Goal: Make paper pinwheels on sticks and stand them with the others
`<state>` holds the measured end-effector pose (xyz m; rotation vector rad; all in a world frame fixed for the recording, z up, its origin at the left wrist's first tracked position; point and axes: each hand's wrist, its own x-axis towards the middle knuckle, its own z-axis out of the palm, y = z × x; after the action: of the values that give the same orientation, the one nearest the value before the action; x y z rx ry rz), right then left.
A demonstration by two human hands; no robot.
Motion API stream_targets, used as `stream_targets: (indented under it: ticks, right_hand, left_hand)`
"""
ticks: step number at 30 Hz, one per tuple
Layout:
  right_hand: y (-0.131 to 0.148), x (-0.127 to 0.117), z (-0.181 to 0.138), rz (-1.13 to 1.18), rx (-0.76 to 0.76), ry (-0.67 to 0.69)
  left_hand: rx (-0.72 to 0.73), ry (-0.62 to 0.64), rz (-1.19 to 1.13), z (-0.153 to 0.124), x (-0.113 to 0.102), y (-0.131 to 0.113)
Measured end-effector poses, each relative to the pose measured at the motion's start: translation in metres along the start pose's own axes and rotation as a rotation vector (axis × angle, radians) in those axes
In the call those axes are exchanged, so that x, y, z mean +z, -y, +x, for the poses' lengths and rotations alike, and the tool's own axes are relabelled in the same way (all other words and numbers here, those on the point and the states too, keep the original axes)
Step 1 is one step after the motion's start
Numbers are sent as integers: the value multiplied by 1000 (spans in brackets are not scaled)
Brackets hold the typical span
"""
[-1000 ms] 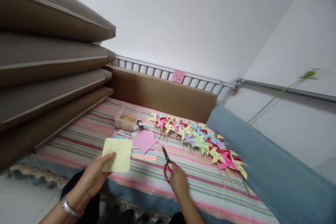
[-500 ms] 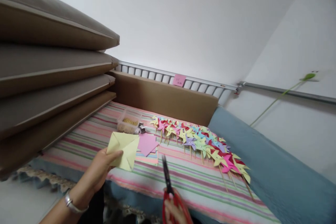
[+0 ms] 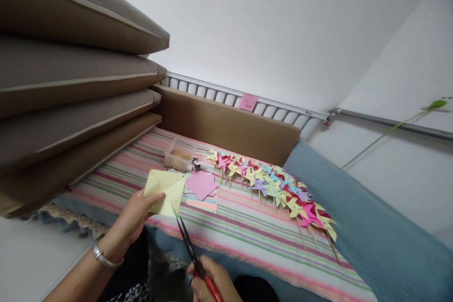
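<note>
My left hand pinches a creased yellow paper square and holds it up above the near edge of the striped cloth. My right hand grips red-handled scissors at the bottom of the view. The dark blades point up and left, and their tips touch the lower corner of the yellow square. A silver bracelet sits on my left wrist.
A stack of coloured paper squares with a pink sheet on top lies on the cloth. Behind it stands a clear plastic box. A long row of paper pinwheels on sticks runs to the right. Brown cushions are stacked at left, a blue blanket at right.
My right hand picked the scissors up off the cloth and swung them left to the yellow square. My left hand lifted the square slightly.
</note>
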<state>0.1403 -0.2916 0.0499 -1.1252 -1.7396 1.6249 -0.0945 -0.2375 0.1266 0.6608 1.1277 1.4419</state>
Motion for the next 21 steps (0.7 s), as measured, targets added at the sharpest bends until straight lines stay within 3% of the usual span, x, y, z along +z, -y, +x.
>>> stream_targets:
  ticks: [11, 21]
  right_hand:
    - [37, 7, -10, -57, 79, -32]
    - [39, 13, -5, -171, 56, -126]
  left_hand:
    - [-65, 155, 27, -10, 9, 13]
    - [-58, 150, 41, -17, 10, 18]
